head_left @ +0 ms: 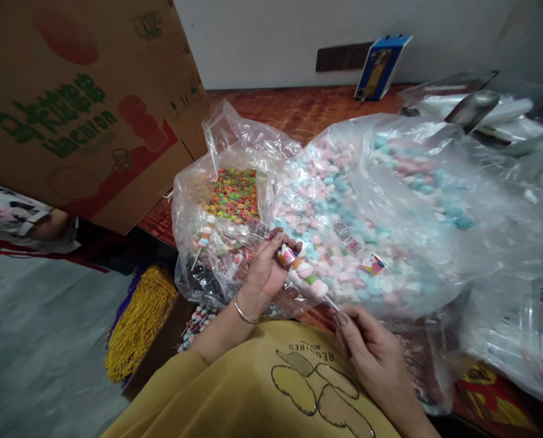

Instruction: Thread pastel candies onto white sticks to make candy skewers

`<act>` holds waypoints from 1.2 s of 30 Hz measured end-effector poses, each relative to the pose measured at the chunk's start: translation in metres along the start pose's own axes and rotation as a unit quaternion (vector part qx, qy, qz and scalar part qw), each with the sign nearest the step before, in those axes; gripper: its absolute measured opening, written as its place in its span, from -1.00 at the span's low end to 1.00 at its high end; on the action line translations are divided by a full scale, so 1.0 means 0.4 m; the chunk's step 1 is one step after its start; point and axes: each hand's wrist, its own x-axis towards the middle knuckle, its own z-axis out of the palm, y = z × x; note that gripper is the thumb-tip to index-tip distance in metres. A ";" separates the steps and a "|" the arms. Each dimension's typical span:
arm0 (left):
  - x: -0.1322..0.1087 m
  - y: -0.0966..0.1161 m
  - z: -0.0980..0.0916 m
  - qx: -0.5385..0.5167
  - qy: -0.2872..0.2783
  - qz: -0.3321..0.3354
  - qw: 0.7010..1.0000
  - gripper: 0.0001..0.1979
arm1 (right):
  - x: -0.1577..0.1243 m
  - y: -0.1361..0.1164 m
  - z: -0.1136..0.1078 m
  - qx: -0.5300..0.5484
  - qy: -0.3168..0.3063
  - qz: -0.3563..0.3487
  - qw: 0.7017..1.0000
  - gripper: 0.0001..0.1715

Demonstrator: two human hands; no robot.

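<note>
My left hand [269,266], with a bangle at its wrist, is closed on a small clear plastic wrapper [288,255] with a colourful print. The wrapper sits at the upper end of a marshmallow skewer [311,278], whose white, pink, orange and green pieces show below it. Whether the tip is inside the wrapper I cannot tell. The skewer's thin white stick [333,303] is pinched between the thumb and fingers of my right hand [376,347]. Behind lie a clear bag of pink and blue marshmallows [330,182] and a bag of small bright ring-shaped candies [235,194].
Another printed wrapper [373,263] lies over the marshmallows. A large cardboard box [89,164] stands at left. A blue box [383,67] leans by the wall, and a metal scoop [474,109] rests at right. Gold fringe [143,319] hangs at lower left. Another person's arm [50,225] shows beyond.
</note>
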 end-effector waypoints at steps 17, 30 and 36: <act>-0.012 -0.058 0.035 -0.004 -0.034 -0.064 0.997 -0.73 | 0.034 0.009 0.044 0.331 -0.047 0.190 0.923 -0.54; -0.013 -0.064 0.045 -0.002 0.025 -0.127 0.992 -0.69 | 0.061 0.113 0.035 -0.380 0.103 -0.300 0.869 -0.73; -0.013 -0.071 0.039 0.015 0.012 -0.132 0.991 -0.66 | 0.053 0.083 0.032 -0.221 0.115 -0.208 0.946 -0.80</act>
